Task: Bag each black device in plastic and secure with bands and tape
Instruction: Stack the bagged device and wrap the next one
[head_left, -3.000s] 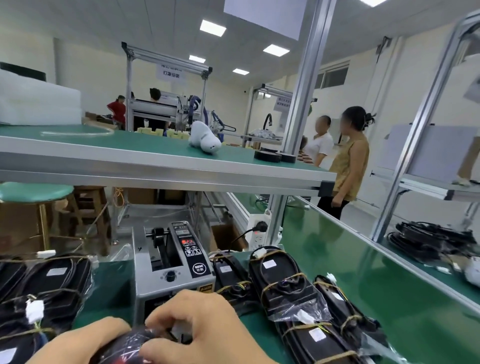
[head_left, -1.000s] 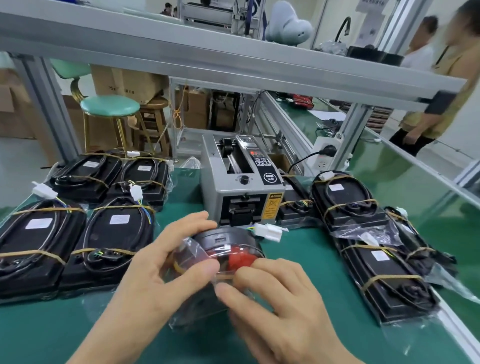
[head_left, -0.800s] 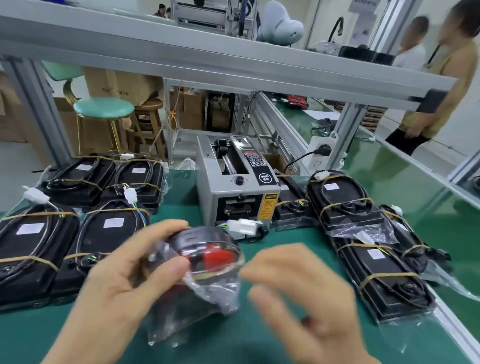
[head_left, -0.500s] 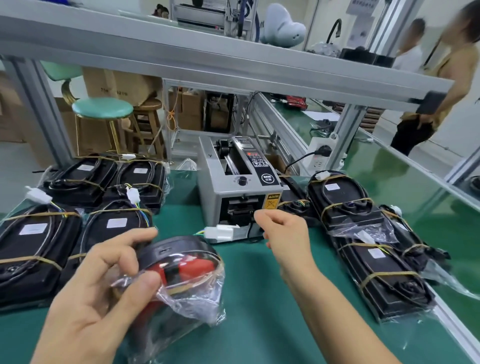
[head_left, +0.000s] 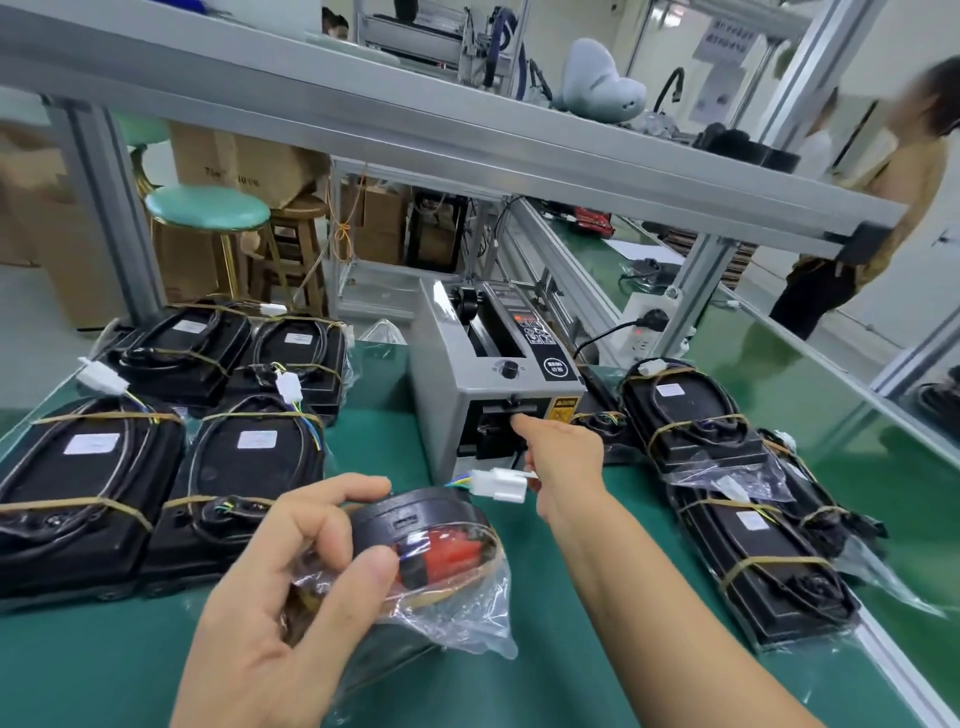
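We are holding the black device (head_left: 415, 525), with its red part, inside a clear plastic bag (head_left: 447, 613) just above the green table (head_left: 545, 691). Our left hand (head_left: 291, 603) is gripping it, thumb and fingers curled around the bagged body. Its white connector (head_left: 501, 483) is sticking out toward the tape dispenser (head_left: 493, 384). Our right hand (head_left: 563, 457) is reaching to the dispenser's front slot; its fingertips are probably pinching tape, but we cannot tell. Banded black devices (head_left: 156, 447) are lying on both sides.

mat (head_left: 384, 405) lane open | banded devices (head_left: 244, 457) flank (tape dispenser (head_left: 467, 374) ahead)
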